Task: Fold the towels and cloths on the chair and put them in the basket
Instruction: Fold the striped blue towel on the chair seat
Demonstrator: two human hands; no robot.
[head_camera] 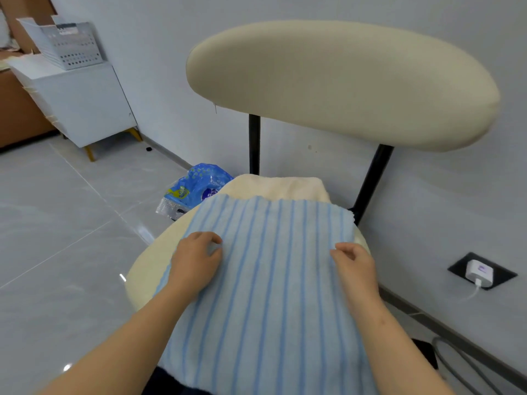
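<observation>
Head view, fingers first: how do they lie?
— Curled on both hands. The left hand (196,262) pinches the striped towel (273,280) near its left edge, thumb against forefinger. The right hand (356,265) pinches it at the right edge.
— Where is the towel?
— Spread over the chair (342,81) seat. Its near edge hangs over the front and its far edge lies over a cream towel (273,186).
— Room around?
— Floor tiles (57,223) spread open to the left, a blue packet (196,186) lies just beside the seat, and the wall is close behind. The basket (65,44) stands well apart on a white cabinet (85,109), far left.
</observation>
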